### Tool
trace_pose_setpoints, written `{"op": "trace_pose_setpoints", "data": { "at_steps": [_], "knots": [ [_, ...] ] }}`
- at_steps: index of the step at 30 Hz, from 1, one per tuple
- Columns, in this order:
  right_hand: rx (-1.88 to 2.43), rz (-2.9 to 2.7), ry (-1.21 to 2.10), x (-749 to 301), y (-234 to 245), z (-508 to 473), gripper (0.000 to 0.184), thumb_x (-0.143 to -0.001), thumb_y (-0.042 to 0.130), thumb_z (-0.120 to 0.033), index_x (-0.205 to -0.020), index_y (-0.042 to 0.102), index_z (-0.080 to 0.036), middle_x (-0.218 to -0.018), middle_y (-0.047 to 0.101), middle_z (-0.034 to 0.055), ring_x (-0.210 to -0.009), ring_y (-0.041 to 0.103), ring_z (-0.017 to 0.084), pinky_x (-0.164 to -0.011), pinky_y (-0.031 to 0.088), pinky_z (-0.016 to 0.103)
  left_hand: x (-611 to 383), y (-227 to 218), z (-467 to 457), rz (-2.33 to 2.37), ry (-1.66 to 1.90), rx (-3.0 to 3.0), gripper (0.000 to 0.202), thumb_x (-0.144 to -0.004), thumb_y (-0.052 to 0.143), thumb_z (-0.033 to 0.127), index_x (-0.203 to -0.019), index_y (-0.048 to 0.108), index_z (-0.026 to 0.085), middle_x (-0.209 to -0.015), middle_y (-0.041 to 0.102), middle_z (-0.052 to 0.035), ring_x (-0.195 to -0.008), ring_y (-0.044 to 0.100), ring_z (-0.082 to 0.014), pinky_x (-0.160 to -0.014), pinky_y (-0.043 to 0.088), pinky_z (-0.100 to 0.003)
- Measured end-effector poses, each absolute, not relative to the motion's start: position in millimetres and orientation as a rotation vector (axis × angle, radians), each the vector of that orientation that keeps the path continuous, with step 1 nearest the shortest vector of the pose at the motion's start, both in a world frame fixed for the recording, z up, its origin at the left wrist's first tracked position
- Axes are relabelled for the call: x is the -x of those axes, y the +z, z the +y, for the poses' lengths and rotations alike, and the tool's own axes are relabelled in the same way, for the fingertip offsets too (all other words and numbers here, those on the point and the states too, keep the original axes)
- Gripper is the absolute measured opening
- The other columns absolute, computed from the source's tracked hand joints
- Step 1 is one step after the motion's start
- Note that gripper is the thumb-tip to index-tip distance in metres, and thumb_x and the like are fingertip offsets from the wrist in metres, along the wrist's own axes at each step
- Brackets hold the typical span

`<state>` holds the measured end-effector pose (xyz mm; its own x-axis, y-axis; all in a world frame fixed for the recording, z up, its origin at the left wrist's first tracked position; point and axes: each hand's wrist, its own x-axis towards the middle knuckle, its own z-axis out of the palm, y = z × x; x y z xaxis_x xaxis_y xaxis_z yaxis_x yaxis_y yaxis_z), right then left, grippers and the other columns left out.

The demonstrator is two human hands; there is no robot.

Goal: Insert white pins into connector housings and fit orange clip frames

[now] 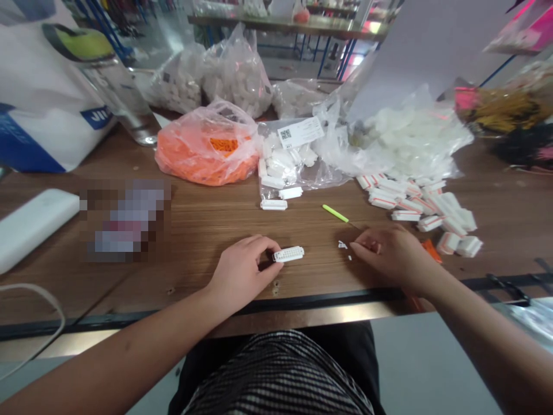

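Observation:
Between thumb and forefinger, my left hand (246, 268) grips one end of a white connector housing (289, 254). Rows of small holes on the housing face up. My right hand (391, 253) rests on the table with its fingers curled together; whatever is at its fingertips is too small or hidden to make out. Close to those fingertips lie several tiny white pieces (343, 245). A pick tool with a yellow-green handle (335, 213) lies just beyond, its thin metal tip pointing at my right hand. Partly behind that hand is an orange strip (431, 251).
White housings with orange strips (415, 202) are piled at the right. A clear bag of white housings (285, 158), an orange-filled bag (207, 150) and a bottle (116, 86) stand farther back. At the left are a white power bank (37, 225) and a blurred-out object (129, 219).

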<state>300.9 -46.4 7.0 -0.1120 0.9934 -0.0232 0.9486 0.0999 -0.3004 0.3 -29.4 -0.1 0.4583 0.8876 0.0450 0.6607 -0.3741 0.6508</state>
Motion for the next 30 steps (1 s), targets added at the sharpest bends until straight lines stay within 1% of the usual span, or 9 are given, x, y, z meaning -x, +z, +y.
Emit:
{"op": "trace_pose_setpoints", "data": {
  "at_steps": [3, 7, 10, 13, 17, 20, 22, 26, 30],
  "knots": [
    [2.062, -2.001, 0.504, -305.4, 8.1, -45.8, 0.027, -0.081, 0.059, -0.040, -0.066, 0.072, -0.022, -0.057, 0.066, 0.0009, -0.052, 0.059, 0.016, -0.050, 0.038, 0.029, 0.6, -0.9, -29.7, 1.281, 0.538, -2.147, 0.009, -0.079, 0.069, 0.020, -0.088, 0.066, 0.022, -0.071, 0.055, 0.0039, -0.062, 0.048, -0.0126, -0.063, 0.038, -0.026],
    [2.008, -1.913, 0.658, -313.5, 7.2, -48.0, 0.024, -0.080, 0.061, -0.043, -0.075, 0.077, -0.024, -0.061, 0.068, 0.0006, -0.054, 0.059, 0.016, -0.053, 0.042, 0.029, 0.5, -2.3, -29.3, 1.279, 0.541, -2.155, 0.009, -0.080, 0.068, 0.020, -0.088, 0.066, 0.023, -0.070, 0.055, 0.0039, -0.061, 0.048, -0.0125, -0.062, 0.037, -0.026],
    [1.978, -1.879, 0.678, -313.3, 5.5, -51.9, 0.025, -0.079, 0.064, -0.046, -0.078, 0.077, -0.025, -0.068, 0.071, 0.0012, -0.060, 0.061, 0.018, -0.057, 0.045, 0.030, 0.1, -2.2, -29.0, 1.278, 0.546, -2.160, 0.009, -0.080, 0.068, 0.021, -0.088, 0.066, 0.023, -0.071, 0.056, 0.0038, -0.061, 0.048, -0.0124, -0.061, 0.037, -0.026],
    [1.978, -1.894, 0.653, -309.1, 5.0, -54.4, 0.026, -0.080, 0.062, -0.046, -0.076, 0.076, -0.024, -0.069, 0.070, 0.0014, -0.061, 0.061, 0.018, -0.058, 0.045, 0.031, -0.4, -0.9, -29.6, 1.281, 0.546, -2.153, 0.009, -0.080, 0.068, 0.021, -0.088, 0.066, 0.023, -0.071, 0.056, 0.0037, -0.062, 0.049, -0.0126, -0.062, 0.038, -0.026],
    [2.012, -1.951, 0.629, -305.8, 5.2, -52.9, 0.024, -0.078, 0.060, -0.041, -0.068, 0.071, -0.023, -0.060, 0.067, 0.0015, -0.052, 0.057, 0.017, -0.051, 0.041, 0.030, -1.0, -0.5, -31.0, 1.277, 0.560, -2.138, 0.010, -0.078, 0.069, 0.018, -0.087, 0.065, 0.022, -0.071, 0.057, 0.0036, -0.063, 0.050, -0.0131, -0.065, 0.041, -0.027],
    [1.987, -1.945, 0.612, -300.5, 7.6, -52.3, 0.022, -0.078, 0.060, -0.039, -0.067, 0.069, -0.023, -0.059, 0.067, 0.0012, -0.050, 0.057, 0.016, -0.049, 0.040, 0.029, -1.6, -1.5, -31.5, 1.262, 0.587, -2.144, 0.011, -0.078, 0.069, 0.018, -0.087, 0.065, 0.021, -0.072, 0.057, 0.0034, -0.065, 0.051, -0.0133, -0.069, 0.043, -0.028],
    [1.867, -1.965, 0.591, -289.6, 12.7, -53.0, 0.021, -0.081, 0.059, -0.038, -0.070, 0.068, -0.023, -0.063, 0.068, 0.0009, -0.054, 0.060, 0.016, -0.053, 0.042, 0.029, -2.0, -1.9, -31.6, 1.260, 0.583, -2.138, 0.011, -0.078, 0.070, 0.018, -0.087, 0.065, 0.021, -0.072, 0.058, 0.0033, -0.066, 0.052, -0.0135, -0.071, 0.044, -0.029],
    [1.525, -2.106, 0.558, -249.3, 27.3, -50.3, 0.016, -0.086, 0.057, -0.031, -0.075, 0.065, -0.023, -0.073, 0.070, 0.0001, -0.070, 0.063, 0.016, -0.068, 0.045, 0.030, -2.5, -1.1, -31.7, 1.273, 0.565, -2.120, 0.010, -0.079, 0.068, 0.018, -0.087, 0.065, 0.022, -0.073, 0.059, 0.0034, -0.069, 0.054, -0.0141, -0.073, 0.045, -0.029],
    [1.319, -2.240, 0.606, -212.4, 31.8, -38.8, 0.015, -0.088, 0.056, -0.025, -0.076, 0.063, -0.021, -0.070, 0.066, -0.0002, -0.068, 0.059, 0.014, -0.074, 0.043, 0.031, -2.1, 0.0, -32.5, 1.277, 0.546, -2.113, 0.009, -0.080, 0.067, 0.019, -0.088, 0.066, 0.022, -0.074, 0.058, 0.0032, -0.070, 0.054, -0.0144, -0.073, 0.045, -0.029]
  ]
}}
